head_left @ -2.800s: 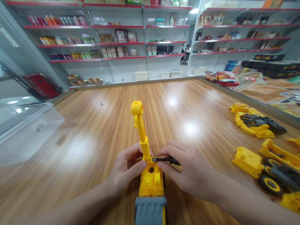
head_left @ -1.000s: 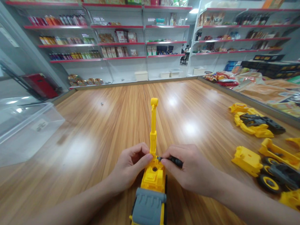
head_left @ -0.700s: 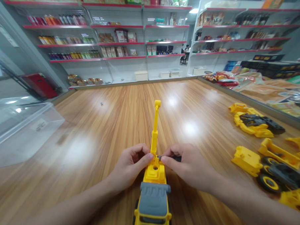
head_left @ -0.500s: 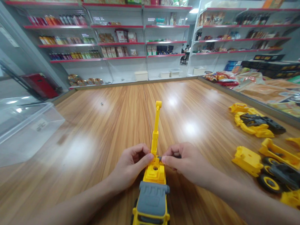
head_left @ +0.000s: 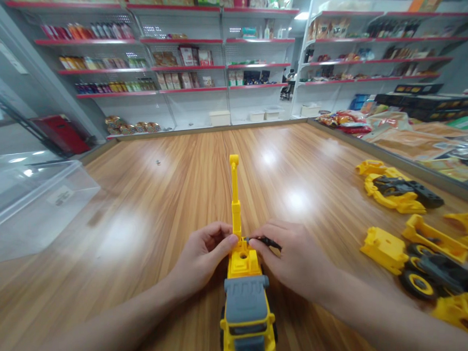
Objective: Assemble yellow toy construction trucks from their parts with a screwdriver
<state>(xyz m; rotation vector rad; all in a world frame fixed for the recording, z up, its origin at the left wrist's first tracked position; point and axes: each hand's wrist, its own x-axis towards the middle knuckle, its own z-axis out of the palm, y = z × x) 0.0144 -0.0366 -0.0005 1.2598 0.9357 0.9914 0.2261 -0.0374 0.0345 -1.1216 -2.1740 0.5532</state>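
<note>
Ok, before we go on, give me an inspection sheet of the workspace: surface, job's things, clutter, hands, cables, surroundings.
Surface: glossy wood-grain table.
Job's things: yellow toy truck, its boom pointing away from the person; black tool at the boom's base.
Clutter: yellow and black toy parts on the right; clear plastic bin on the left; small bits farther back, too small to identify.
Hands: left hand grips by the boom's base; right hand pinches the black tool.
Cables: nothing seen.
Surroundings: stocked shelves behind; packaged goods beyond the table's right edge.

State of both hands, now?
Left hand: closed, holding the yellow toy truck at the foot of its boom.
Right hand: closed, holding a black-handled tool by the boom's foot.
</note>
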